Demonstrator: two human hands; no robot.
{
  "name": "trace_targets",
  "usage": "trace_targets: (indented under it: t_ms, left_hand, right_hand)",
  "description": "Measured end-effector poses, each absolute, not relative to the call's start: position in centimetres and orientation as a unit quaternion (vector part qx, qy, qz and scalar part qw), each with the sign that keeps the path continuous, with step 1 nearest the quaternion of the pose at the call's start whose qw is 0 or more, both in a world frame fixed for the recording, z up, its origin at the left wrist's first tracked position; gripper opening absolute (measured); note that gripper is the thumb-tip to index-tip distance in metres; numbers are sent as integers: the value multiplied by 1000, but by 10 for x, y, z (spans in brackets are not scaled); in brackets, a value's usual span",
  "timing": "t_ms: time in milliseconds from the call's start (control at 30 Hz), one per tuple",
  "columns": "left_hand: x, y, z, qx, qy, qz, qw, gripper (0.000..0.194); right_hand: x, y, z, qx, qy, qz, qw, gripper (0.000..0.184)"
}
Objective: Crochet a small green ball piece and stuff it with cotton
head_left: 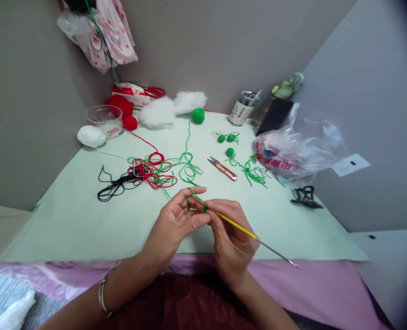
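My right hand [232, 233] is closed around a crochet hook [239, 226] with a yellow grip. Its bare metal end points down to the right. A small green crochet piece [205, 209] sits at the hook's working tip, pinched between my two hands. My left hand [177, 217] grips that piece with the thumb, while green yarn [191, 190] runs over its raised index finger. Beyond the hands lie thread snips [223, 168] with orange handles and a loose tangle of red yarn [151, 172] and green yarn. The piece is partly hidden by my fingers.
Black yarn [116, 189] lies at left. Behind are a clear tub [105, 121], white stuffing [158, 112] and a green yarn ball [198, 115]. Small green balls [230, 152], yarn scraps [254, 174], a plastic bag [292, 151], a hair claw [306, 197] and a pen cup [241, 110] stand rightward.
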State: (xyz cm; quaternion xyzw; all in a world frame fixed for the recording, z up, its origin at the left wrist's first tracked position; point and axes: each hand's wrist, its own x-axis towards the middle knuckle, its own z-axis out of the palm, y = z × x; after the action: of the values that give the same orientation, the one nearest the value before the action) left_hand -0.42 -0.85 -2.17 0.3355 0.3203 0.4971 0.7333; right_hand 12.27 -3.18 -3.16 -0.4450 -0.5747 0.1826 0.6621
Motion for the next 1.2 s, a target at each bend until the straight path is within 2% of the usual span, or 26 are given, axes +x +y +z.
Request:
trace_targets:
  t_ms: [100,233,433,567,767,1200]
  left_hand:
    - [-2,-8,-21,316,322,500,739,39]
    - [-3,-7,-20,303,306,496,754,34]
    - [-7,-5,-17,300,318,496,750,32]
    - [-9,-3,-16,295,319,496,752,31]
    - [-9,-2,-18,306,321,495,748,28]
    - [-12,-2,-14,299,295,509,751,29]
  right_hand:
    - [121,-33,-35,-442,-575,185,663,34]
    - [122,-33,-34,-443,-548,240,668,24]
    - [127,-25,-30,-428,-441,390,686,8]
    - [130,-20,-27,-395,-393,471,684,7]
    - [135,-19,-24,-379,-406,488,674,16]
    - [137,-17,-23,-370,-368,533,666,19]
